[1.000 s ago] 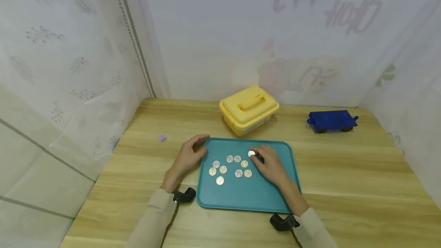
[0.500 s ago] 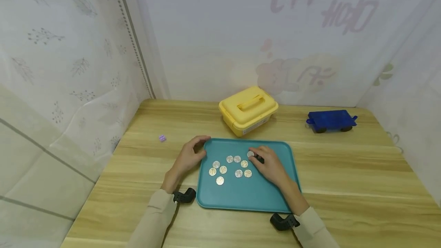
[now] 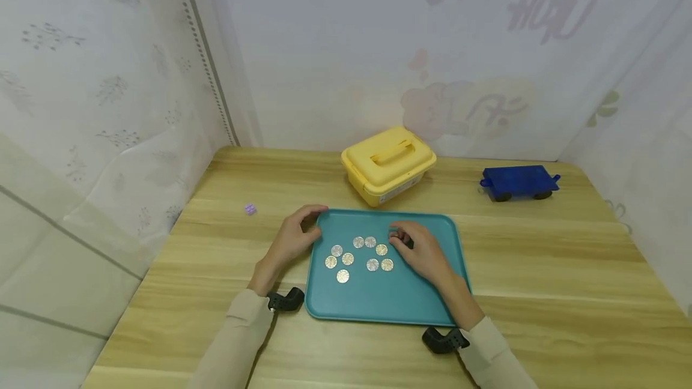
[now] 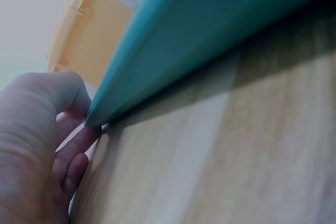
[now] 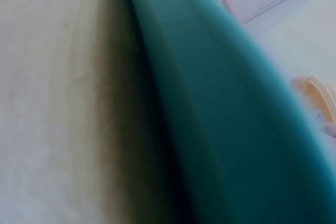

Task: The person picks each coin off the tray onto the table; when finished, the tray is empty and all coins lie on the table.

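A teal tray (image 3: 378,305) lies on the wooden table with several round, coin-like discs spread over it. Some discs (image 3: 343,276) look golden, others (image 3: 372,265) silvery, all with lined faces. My right hand (image 3: 424,252) is over the tray's right half and pinches one disc (image 3: 397,235) between thumb and fingers, now tilted and dark. My left hand (image 3: 292,238) holds the tray's far left corner. In the left wrist view, its thumb and fingers (image 4: 79,142) meet the tray's rim. The right wrist view shows mainly the tray's outer wall (image 5: 210,98); the right hand's grip is hidden there.
Behind the tray stands a yellow lidded box (image 3: 389,164) with a handle. A blue wheeled toy car base (image 3: 520,183) stands at the back right. To the left lies a small purple piece (image 3: 250,209). White patterned curtains surround the table.
The disc in my right hand has turned from face-up and bright to tilted and dark. My left hand keeps its place at the tray's corner. The head view has shifted slightly.
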The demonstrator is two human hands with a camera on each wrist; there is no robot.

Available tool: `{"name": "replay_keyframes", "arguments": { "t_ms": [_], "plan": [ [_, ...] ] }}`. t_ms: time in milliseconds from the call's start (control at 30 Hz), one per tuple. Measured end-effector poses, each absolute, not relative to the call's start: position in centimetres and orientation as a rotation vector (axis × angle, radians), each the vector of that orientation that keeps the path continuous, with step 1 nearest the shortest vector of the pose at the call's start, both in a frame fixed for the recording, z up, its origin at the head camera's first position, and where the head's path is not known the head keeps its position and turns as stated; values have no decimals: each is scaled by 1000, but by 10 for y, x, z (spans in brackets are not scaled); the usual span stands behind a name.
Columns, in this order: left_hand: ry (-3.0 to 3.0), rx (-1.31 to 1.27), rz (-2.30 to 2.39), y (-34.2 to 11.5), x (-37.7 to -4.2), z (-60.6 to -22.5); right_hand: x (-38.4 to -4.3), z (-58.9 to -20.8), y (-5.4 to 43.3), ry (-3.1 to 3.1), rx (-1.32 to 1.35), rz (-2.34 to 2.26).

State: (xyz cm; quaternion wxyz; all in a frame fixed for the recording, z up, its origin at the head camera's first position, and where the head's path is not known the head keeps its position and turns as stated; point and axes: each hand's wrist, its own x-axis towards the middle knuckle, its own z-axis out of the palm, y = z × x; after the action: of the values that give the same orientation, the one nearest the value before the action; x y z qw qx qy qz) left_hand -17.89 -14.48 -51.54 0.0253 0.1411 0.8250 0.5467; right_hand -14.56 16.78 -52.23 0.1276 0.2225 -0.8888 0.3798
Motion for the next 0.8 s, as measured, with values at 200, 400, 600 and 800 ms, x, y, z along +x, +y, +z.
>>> {"name": "replay_keyframes", "arguments": {
  "t_ms": [200,400,600,800],
  "plan": [
    [2558,443,1676,-142,-180,-518,-143,-522,172,-2594,645,1101],
    [2529,472,1729,-141,-182,-515,-142,-516,173,-2691,605,1055],
    [2553,475,1711,-143,-182,-513,-143,-513,170,-2698,589,1058],
    [2631,463,1662,-146,-179,-514,-143,-513,167,-2712,533,1136]
  ]
}}
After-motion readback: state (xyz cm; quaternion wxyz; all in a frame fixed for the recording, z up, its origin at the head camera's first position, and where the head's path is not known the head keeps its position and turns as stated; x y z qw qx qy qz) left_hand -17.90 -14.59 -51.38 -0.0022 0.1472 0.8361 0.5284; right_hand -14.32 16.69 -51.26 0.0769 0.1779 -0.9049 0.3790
